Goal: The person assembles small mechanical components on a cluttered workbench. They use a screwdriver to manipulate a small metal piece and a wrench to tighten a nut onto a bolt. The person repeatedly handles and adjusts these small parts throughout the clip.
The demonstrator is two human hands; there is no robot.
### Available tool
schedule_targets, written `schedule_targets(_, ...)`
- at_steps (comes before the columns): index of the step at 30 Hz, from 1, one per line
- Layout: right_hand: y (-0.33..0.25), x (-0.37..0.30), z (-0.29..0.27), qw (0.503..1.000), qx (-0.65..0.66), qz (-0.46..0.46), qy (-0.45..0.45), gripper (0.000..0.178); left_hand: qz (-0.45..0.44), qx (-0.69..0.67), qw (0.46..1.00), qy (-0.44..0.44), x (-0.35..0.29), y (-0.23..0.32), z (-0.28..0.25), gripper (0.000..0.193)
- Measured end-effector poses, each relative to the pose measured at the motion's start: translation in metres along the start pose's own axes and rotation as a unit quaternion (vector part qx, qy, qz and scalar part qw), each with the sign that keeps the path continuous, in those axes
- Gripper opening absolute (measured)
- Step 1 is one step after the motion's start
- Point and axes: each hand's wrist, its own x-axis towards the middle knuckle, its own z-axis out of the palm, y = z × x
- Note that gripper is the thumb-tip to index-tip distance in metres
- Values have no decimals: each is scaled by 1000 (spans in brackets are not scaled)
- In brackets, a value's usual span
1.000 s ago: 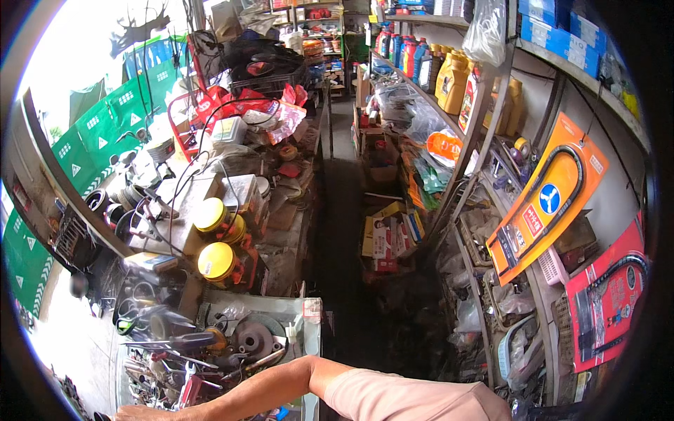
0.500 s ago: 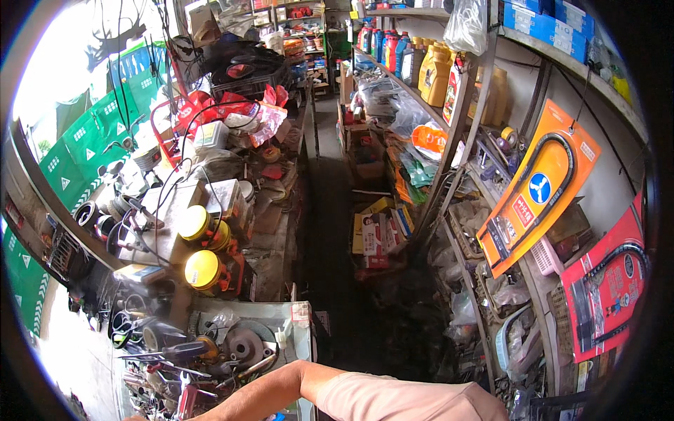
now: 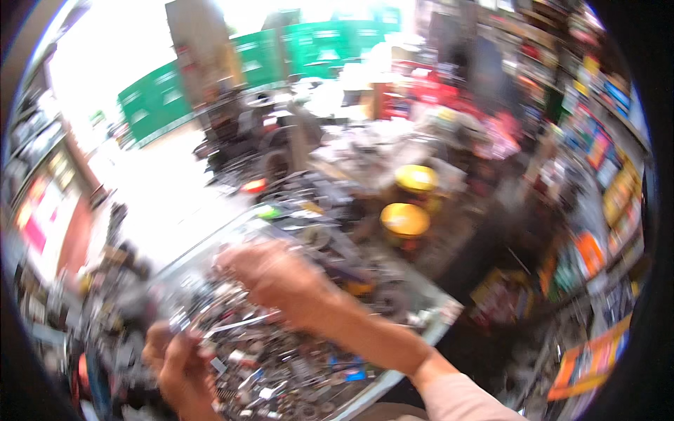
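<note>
My right hand (image 3: 260, 270) reaches in from the lower right over a glass-edged case (image 3: 423, 335) full of loose small parts. Motion smears its fingers, so their hold does not show. Lower left, my left hand (image 3: 179, 368) is at the case's left side, thumb and fingers curled together. A shiny bit shows at their tips, too blurred to name. Between the hands a long metal tool (image 3: 239, 324) lies across the mixed small parts (image 3: 281, 372). A small blue piece (image 3: 356, 375) is among them, nearer the front edge.
Two yellow-lidded tubs (image 3: 405, 220) stand beyond the case, beside cluttered hardware. Shelves with bottles and packets line the right, where an orange hanging package (image 3: 588, 361) juts in. Green panels (image 3: 342, 48) stand at the back. Piled goods crowd the left.
My view has swung left and down, blurring the picture. Both hands now show over the case; before, only my right arm was visible, its hand at the lower edge.
</note>
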Motion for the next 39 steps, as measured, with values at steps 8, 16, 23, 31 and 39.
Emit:
schedule_targets(8,-6,21,-16,922,300,120,215,29,-131,-125,978,-102,9,28,-14,10)
schedule_targets(16,20,19,-1,967,197,156,48,30,-203,-158,958,-125,13,22,-16,10)
schedule_targets(23,-5,8,15,994,-54,88,24,28,-234,-126,955,-132,11,20,-12,10)
schedule_targets(31,-16,-5,39,990,-115,84,-9,27,-228,-62,963,-126,7,23,-7,12)
schedule_targets(39,-12,-6,43,980,-196,13,33,29,-244,-68,955,-153,7,23,-8,15)
